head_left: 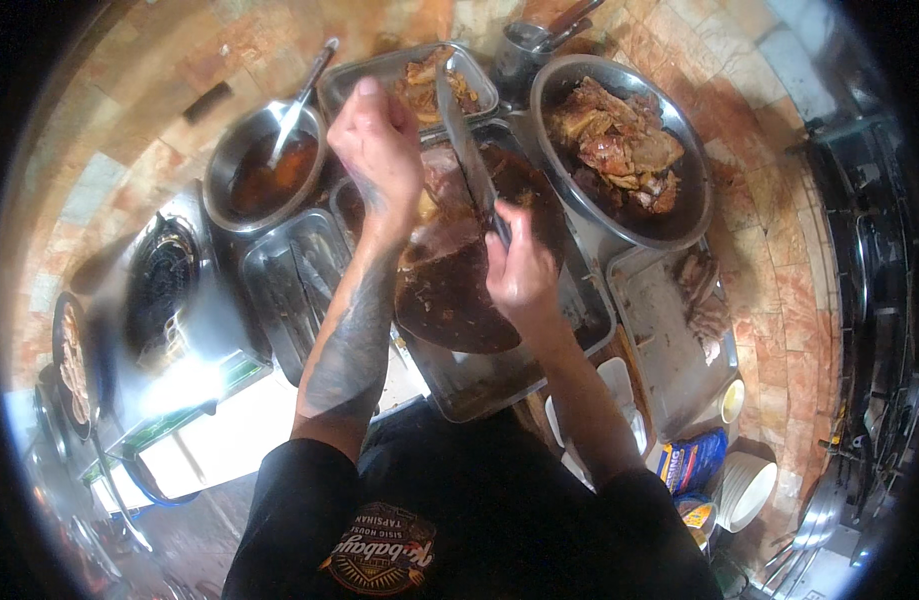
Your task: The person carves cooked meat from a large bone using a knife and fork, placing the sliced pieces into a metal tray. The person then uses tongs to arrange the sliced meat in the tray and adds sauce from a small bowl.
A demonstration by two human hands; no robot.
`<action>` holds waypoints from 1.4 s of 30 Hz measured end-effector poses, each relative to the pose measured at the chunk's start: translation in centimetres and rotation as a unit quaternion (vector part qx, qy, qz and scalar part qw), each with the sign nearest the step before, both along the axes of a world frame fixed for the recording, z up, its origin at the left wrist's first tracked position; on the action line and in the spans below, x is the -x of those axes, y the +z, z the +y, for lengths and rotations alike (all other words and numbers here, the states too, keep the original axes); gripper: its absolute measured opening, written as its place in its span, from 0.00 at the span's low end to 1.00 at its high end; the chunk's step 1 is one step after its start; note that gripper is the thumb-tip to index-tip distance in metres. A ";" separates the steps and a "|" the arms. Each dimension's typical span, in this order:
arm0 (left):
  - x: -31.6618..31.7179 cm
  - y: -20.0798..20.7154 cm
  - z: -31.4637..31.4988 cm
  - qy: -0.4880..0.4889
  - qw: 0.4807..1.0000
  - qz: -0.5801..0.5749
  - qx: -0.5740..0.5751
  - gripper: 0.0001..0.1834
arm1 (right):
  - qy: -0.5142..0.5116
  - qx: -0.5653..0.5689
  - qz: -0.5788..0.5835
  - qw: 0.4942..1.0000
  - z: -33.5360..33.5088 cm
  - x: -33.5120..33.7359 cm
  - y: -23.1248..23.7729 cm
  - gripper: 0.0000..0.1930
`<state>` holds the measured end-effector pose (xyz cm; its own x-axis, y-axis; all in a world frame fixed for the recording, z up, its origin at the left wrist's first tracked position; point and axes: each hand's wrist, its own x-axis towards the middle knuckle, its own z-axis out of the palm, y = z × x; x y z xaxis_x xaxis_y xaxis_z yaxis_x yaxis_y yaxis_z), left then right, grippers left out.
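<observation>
My right hand (521, 262) grips the dark handle of a large knife (469, 150), its long blade pointing up and away from me. Beneath it lies a thick round dark brown chopping board (449, 305). Pale pieces of meat (444, 180) rest on its far part, partly hidden by my left forearm and the blade. My left hand (379, 140) is raised at the board's far left, fingers curled into a fist; I cannot see whether anything is inside it. The board sits in a rectangular metal tray (469, 385).
A metal bowl of roasted meat (701, 215) stands at the far right, a pot of red-brown sauce with a ladle (219, 195) at the far left. Behind is a metal tray (339, 85) holding meat pieces. Another tray (659, 360) lies right, near stacked white bowls (747, 492).
</observation>
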<state>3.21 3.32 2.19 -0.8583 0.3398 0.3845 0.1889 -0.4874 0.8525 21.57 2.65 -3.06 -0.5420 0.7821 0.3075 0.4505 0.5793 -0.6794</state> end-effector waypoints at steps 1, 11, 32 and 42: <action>-0.3 0.1 -0.1 0.033 0.999 0.040 0.016 0.26 | -0.001 -0.020 0.016 1.000 0.5 0.4 1.4 0.20; -1.9 0.2 -0.6 0.020 1.000 -0.006 -0.009 0.29 | 0.003 0.066 -0.130 0.989 1.1 1.3 0.8 0.18; -2.0 0.0 -1.1 0.016 1.000 0.006 -0.015 0.26 | -0.020 -0.038 0.110 0.993 1.2 -2.4 4.8 0.18; -0.6 -0.3 -1.9 0.017 1.000 0.012 0.017 0.23 | -0.019 0.114 -0.081 0.990 0.6 -1.7 -2.1 0.22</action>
